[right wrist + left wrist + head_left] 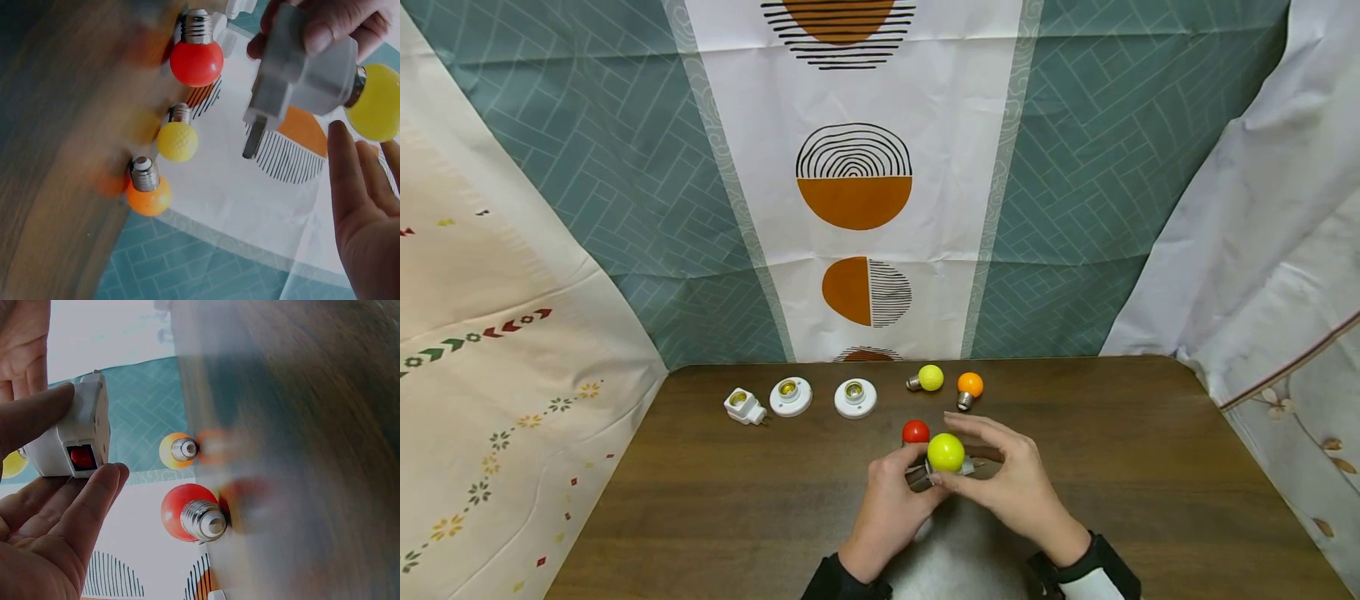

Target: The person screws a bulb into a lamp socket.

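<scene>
My left hand (887, 504) grips a white plug-in bulb socket (81, 428), its thumb on one face and its fingers on the opposite one. The socket has a red rocker switch (81, 457) and metal plug pins. A yellow bulb (377, 103) sits in its mouth, with a little of the metal base showing. Around that bulb my right hand (1018, 479) is spread, thumb and fingers on either side. A gap shows between its fingertips and the glass in the right wrist view. Just beyond the hands, a red bulb (915, 431) lies on the table.
Farther back on the table (715, 517) lie another yellow bulb (931, 377) and an orange bulb (971, 384). To their left are two round white lamp holders (791, 397) and another white plug-in socket (743, 407). Patterned cloth (1067, 208) hangs behind the table.
</scene>
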Tool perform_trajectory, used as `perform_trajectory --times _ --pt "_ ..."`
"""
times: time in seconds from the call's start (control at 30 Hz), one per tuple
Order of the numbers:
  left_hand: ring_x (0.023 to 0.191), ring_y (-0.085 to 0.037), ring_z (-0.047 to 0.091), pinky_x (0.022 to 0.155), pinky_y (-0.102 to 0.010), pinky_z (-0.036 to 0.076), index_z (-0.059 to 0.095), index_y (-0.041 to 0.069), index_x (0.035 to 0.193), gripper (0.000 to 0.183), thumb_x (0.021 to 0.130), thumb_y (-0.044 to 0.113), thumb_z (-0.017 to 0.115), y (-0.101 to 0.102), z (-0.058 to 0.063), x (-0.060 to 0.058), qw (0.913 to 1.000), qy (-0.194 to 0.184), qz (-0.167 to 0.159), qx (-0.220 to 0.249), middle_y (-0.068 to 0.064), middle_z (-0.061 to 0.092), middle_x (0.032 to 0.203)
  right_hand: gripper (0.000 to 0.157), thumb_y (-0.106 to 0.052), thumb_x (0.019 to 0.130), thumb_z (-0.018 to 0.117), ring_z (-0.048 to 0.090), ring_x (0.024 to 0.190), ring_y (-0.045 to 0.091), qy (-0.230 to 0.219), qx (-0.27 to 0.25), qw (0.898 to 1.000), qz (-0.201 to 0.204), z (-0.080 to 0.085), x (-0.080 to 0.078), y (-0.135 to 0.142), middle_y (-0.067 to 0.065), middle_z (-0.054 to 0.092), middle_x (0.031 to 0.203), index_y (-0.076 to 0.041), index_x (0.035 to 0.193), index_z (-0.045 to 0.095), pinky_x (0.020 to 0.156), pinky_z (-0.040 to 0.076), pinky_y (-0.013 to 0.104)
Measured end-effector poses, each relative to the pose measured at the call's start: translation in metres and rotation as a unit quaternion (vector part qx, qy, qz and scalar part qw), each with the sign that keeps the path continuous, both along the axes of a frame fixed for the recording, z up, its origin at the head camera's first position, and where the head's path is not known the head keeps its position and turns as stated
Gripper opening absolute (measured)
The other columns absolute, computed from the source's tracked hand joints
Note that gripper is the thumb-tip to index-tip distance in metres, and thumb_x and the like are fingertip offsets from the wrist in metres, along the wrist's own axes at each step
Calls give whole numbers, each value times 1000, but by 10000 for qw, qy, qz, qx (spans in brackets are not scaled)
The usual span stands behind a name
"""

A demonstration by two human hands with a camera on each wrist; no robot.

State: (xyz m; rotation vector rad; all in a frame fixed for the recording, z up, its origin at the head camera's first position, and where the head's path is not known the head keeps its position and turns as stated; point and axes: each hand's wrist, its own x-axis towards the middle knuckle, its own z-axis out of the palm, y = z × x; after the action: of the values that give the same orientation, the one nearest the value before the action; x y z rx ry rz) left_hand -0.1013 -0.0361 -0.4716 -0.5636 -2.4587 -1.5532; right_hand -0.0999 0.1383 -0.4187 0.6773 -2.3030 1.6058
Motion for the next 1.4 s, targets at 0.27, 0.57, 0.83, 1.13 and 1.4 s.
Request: perform_trajectory --times 0.27,0.57,0.83,1.13,1.4 --pt "94 -5 58 76 -22 47 63 20 109 37 75 20 76 0 -1 -1 9998 148 50 -82 10 61 104 51 -4 74 74 55 108 19 81 364 9976 581 25 9 0 1 56 122 -11 122 60 79 49 37" --pt "95 -3 57 77 -23 47 63 21 110 37 76 24 76 -1 1 -2 9999 137 33 -65 11 61 105 42 -6 72 77 59 101 18 238 127 9991 335 19 6 -3 0 61 113 -11 112 65 74 50 36" --pt "94 -2 57 77 -23 47 63 20 110 36 77 27 75 -2 3 -1 10000 51 -14 -51 12 61 104 44 -23 67 82 59 98 13 325 -36 9994 -141 -10 -3 -1 -5 62 111 -20 108 67 71 51 35" --pt "93 -5 58 76 -25 48 63 20 108 33 77 24 75 -2 -2 -1 9996 270 17 -39 10 62 104 55 -18 72 79 54 110 17 115 345 9989 304 9 5 -2 -2 55 125 -16 124 59 78 49 37" --pt "92 -5 58 75 -24 48 64 20 108 36 75 21 77 -1 0 -2 9996 262 63 -60 11 62 103 52 2 73 72 55 109 20 67 387 9973 625 25 9 -3 4 57 123 -10 122 60 80 48 37"
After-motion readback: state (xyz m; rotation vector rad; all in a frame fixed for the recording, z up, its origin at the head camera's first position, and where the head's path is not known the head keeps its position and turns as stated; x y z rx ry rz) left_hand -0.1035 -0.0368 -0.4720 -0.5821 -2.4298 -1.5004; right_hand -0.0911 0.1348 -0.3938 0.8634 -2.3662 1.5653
